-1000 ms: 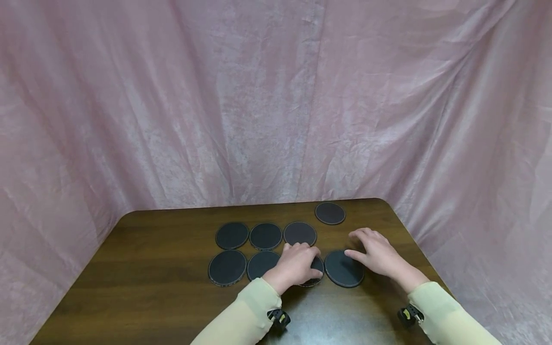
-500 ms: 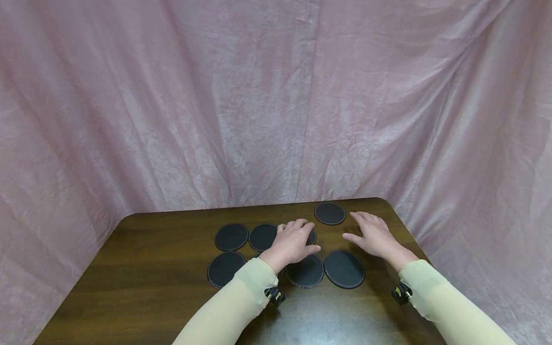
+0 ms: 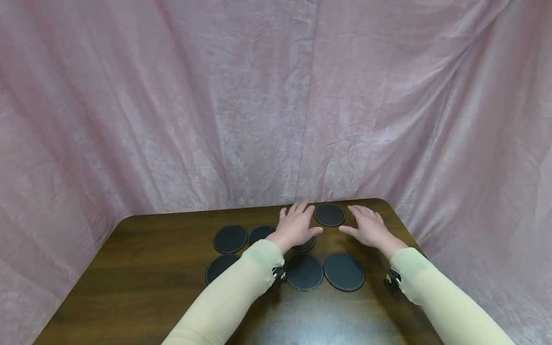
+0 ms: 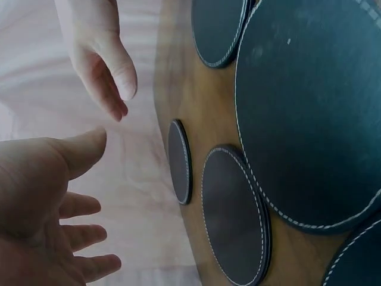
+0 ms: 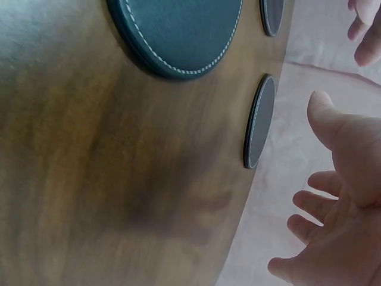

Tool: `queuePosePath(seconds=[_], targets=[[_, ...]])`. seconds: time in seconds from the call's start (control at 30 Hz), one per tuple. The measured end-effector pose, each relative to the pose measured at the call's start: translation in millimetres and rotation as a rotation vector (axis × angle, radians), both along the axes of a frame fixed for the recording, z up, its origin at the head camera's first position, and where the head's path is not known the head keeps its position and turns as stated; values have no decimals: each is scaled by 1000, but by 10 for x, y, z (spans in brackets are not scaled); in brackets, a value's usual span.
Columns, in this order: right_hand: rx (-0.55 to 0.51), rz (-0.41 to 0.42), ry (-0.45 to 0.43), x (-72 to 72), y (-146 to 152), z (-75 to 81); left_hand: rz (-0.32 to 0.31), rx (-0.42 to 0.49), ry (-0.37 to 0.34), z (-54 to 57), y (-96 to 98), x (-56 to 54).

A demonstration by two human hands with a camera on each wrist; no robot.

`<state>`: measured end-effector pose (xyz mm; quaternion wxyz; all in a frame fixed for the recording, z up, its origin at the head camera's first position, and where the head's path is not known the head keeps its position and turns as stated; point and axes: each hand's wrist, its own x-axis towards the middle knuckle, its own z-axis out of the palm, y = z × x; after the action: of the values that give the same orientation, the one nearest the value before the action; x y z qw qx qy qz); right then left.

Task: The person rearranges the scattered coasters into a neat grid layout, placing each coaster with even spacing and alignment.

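Observation:
Dark round leather coasters with pale stitched edges lie flat on the wooden table. One coaster [image 3: 329, 215] lies apart at the far edge, between my two hands. My left hand [image 3: 295, 229] hovers to its left with fingers spread, partly covering a coaster [image 3: 304, 245] of the back row. To the right of the far coaster is my right hand [image 3: 369, 228], thumb apart and fingers extended. In the wrist views, both the left palm [image 4: 36, 202] and the right palm [image 5: 357, 202] hold nothing and stand off the table. My left sleeve hides part of the front row.
Two coasters, one [image 3: 304, 271] and another [image 3: 344, 271], lie side by side in the front row. More coasters, such as one [image 3: 230, 239], lie to the left. Behind the brown table [image 3: 151, 278] hangs a pink curtain [image 3: 258, 105].
Both hands have moved forward from over the front row to either side of the far coaster. The coasters have stayed in their places.

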<state>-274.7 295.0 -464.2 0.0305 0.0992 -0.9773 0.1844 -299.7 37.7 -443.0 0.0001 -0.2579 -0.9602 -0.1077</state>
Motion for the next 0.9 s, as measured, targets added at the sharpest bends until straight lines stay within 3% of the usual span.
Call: queuePosePath(seconds=[0.13,0.4,0.6,0.83,0.9], targets=[[8,-11,-21,-76,20,7,27,5,-11,0,39,-118],[-9,-31,-59,-245,58,-16,63,32,-34,-111,174,-354],[-24,-32,-137,-385,-5,-43,107,21,-48,-180,266,-445],[-4,-52,-184,-494,-34,-73,114,61,-83,-261,335,-541],[-8,-57,-191,-519,-42,-96,121,62,-76,-330,342,-590]])
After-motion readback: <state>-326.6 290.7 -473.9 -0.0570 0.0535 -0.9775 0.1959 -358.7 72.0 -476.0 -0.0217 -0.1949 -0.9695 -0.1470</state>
